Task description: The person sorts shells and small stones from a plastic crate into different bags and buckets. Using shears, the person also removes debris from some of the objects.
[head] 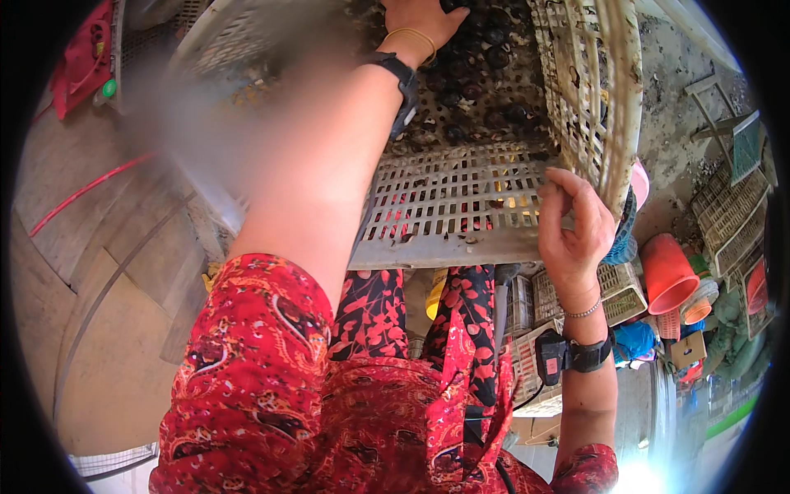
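In front of me is a large, dirty white plastic crate (444, 250) with slotted walls. Dark, rounded pieces (494, 58), perhaps shells or nuts, lie with pale crumbs on its perforated floor. My left hand (426, 25) reaches deep into the crate over these pieces. Its thumb is spread, but the fingers run past the top edge of the picture. At the crate's near right corner is my right hand (580, 216), its fingers bent and the tips of thumb and forefinger close together. Whether anything small sits between those tips is unclear. A blur covers the crate's left part.
At right, a red bucket (669, 275) stands near stacked crates (731, 216) and a small folding stool (734, 133). A red hose (92, 191) crosses the floor at left, by a pink bag (80, 58). A cable (531, 401) hangs near my right forearm.
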Demonstrator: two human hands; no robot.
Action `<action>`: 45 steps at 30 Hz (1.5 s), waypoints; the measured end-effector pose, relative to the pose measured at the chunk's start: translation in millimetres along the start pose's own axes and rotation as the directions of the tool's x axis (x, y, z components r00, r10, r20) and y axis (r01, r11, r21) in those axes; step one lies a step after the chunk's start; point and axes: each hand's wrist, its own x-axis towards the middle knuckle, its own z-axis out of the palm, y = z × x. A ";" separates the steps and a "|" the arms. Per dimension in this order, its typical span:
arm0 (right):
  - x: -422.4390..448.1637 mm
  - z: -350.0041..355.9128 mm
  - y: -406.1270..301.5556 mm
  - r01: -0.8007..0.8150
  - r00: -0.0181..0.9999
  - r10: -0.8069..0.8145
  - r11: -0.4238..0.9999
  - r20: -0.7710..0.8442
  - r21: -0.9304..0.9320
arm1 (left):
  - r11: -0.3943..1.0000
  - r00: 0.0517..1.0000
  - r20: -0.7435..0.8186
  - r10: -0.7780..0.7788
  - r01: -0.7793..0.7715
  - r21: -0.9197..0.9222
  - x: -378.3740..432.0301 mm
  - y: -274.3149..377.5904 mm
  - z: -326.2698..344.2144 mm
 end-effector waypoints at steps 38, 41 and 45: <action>0.0 2.5 -2.5 -0.011 1.000 0.009 0.995 -0.014 -0.101 | -0.461 0.771 0.522 0.365 0.637 -0.618 -82.9 -70.7 -38.9; -3.1 5.7 2.1 -0.052 0.998 0.049 0.992 -0.029 -0.117 | -0.635 0.761 0.438 0.479 0.645 -0.426 -117.1 -76.4 -66.1; -3.6 8.1 3.1 -0.067 0.998 0.063 0.981 -0.031 -0.181 | -0.646 0.808 0.389 0.443 0.589 -0.487 -167.4 -102.2 -114.5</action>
